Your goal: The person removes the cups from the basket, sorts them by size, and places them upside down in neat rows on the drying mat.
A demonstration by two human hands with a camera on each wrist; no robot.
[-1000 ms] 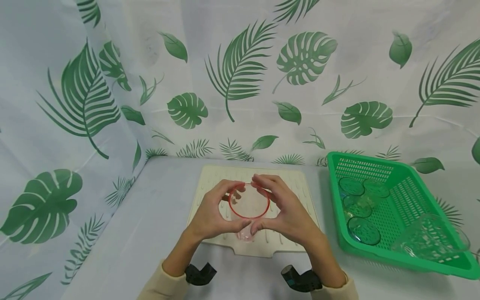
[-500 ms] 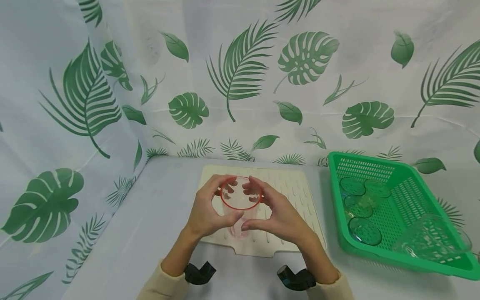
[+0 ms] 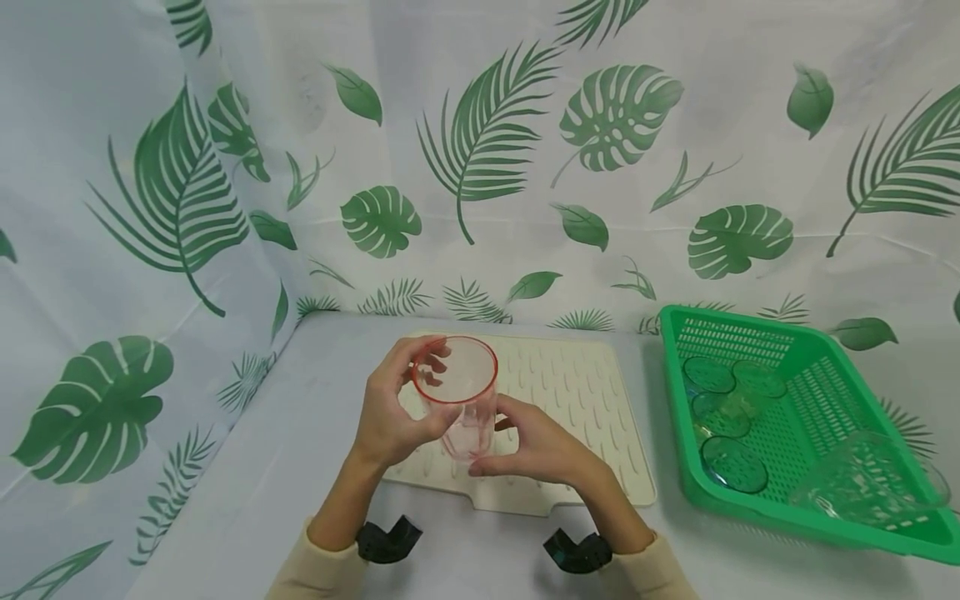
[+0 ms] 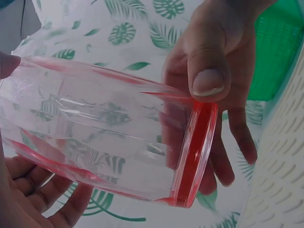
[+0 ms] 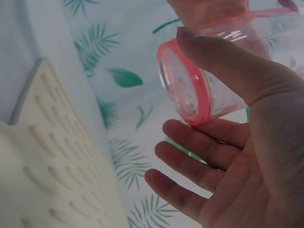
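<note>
A clear pink-tinted drinking glass [image 3: 471, 427] with a red rim is held up over a cream ridged mat [image 3: 573, 392]. My left hand [image 3: 390, 408] grips it near the rim, thumb in front and fingers behind. Lower down, my right hand [image 3: 536, 446] holds the base end between thumb and fingers. In the left wrist view the glass [image 4: 109, 133] lies across the picture, its thick red base under the right thumb. The right wrist view shows the right thumb over the base of the glass [image 5: 190, 90], with the fingers on the opposite side.
On the right stands a green plastic basket [image 3: 681, 433]. Inside are several tinted glasses [image 3: 733, 464] and a large clear vessel [image 3: 855, 479] lying tilted. A leaf-patterned white curtain [image 3: 487, 250] rises behind the table and along the left.
The glass has moved left and tipped so more of its side shows. My right hand has slid from near the rim down to the base; the left hand stays by the rim.
</note>
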